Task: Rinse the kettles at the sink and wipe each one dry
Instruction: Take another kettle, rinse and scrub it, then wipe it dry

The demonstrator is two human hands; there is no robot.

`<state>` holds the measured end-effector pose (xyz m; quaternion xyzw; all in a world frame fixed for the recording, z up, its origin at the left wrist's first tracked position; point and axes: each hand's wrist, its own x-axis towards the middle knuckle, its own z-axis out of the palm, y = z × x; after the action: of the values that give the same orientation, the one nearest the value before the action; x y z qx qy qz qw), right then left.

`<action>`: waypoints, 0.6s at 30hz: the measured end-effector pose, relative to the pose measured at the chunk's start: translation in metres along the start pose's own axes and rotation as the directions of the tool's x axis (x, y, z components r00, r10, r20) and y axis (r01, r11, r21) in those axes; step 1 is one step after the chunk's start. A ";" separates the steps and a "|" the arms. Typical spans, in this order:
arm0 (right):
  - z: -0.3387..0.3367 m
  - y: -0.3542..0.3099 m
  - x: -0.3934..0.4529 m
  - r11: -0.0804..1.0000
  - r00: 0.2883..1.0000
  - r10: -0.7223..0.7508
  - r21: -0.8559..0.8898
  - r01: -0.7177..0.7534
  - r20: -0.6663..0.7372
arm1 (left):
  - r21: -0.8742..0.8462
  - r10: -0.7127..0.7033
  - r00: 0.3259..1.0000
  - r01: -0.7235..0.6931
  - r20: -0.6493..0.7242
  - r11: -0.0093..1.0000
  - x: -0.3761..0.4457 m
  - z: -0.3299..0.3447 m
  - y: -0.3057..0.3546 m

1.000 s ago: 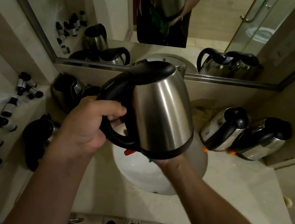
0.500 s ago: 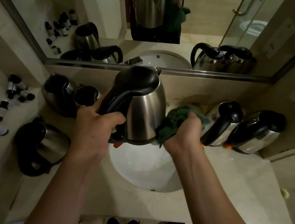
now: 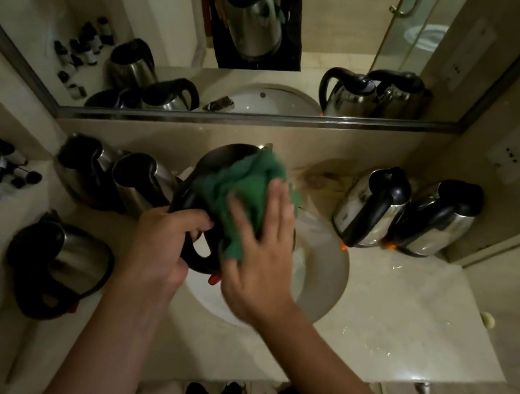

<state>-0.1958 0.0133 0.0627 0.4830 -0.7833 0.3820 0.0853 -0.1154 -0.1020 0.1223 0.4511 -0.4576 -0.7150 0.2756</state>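
While the left hand (image 3: 161, 242) grips the black handle of the steel kettle (image 3: 222, 170) above the white sink (image 3: 324, 276), the right hand's (image 3: 257, 265) straight fingers (image 3: 279, 207) press a green cloth (image 3: 246, 187) on it, so wiping is underway, other kettles probably remaining.

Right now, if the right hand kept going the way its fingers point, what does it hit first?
The right hand already presses the green cloth against the held kettle, so it meets those at once. Beyond them lies the back wall under the mirror; depth there is unclear.

Right hand (image 3: 262, 259) – blurred – presses cloth (image 3: 246, 191) on kettle (image 3: 220, 159)
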 end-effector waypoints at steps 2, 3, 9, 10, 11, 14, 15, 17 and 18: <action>0.006 0.013 -0.027 0.988 0.989 -0.131 -0.070 0.136 0.070 | 0.005 -0.004 1.000 0.004 0.006 1.000 0.000 0.005 -0.002; 0.007 0.023 -0.039 0.986 0.985 -0.151 -0.058 0.156 0.086 | 0.042 -0.002 1.000 0.001 0.008 0.999 0.000 0.006 -0.003; -0.034 0.075 -0.069 0.931 0.971 0.217 0.280 -0.236 0.098 | 0.196 -0.014 0.993 -0.009 0.117 0.981 -0.012 0.028 -0.018; -0.045 0.079 -0.068 0.854 0.937 0.334 0.387 -0.347 0.104 | 0.219 -0.013 0.989 -0.019 0.144 0.976 -0.017 0.036 -0.022; -0.056 0.083 -0.065 0.750 0.884 0.456 0.490 -0.444 0.104 | 0.233 -0.010 0.983 -0.034 0.185 0.972 -0.022 0.045 -0.025; -0.091 0.100 -0.050 0.448 0.715 0.682 0.687 -0.573 0.151 | 0.265 0.003 0.941 -0.098 0.338 0.959 -0.037 0.080 -0.034; -0.101 0.110 -0.048 0.373 0.667 0.721 0.707 -0.601 0.187 | 0.280 -0.001 0.922 -0.117 0.387 0.953 -0.041 0.093 -0.040; -0.119 0.133 -0.048 0.276 0.584 0.783 0.722 -0.634 0.214 | 0.294 -0.043 0.882 -0.110 0.470 0.949 -0.047 0.121 -0.055; -0.128 0.144 -0.051 0.262 0.556 0.807 0.722 -0.640 0.201 | 0.308 -0.069 0.869 -0.099 0.489 0.946 -0.049 0.135 -0.065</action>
<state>-0.3183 0.1703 0.0515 0.0144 -0.6778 0.7018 -0.2186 -0.2136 0.0199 0.1060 0.2886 -0.6272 -0.7192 0.0774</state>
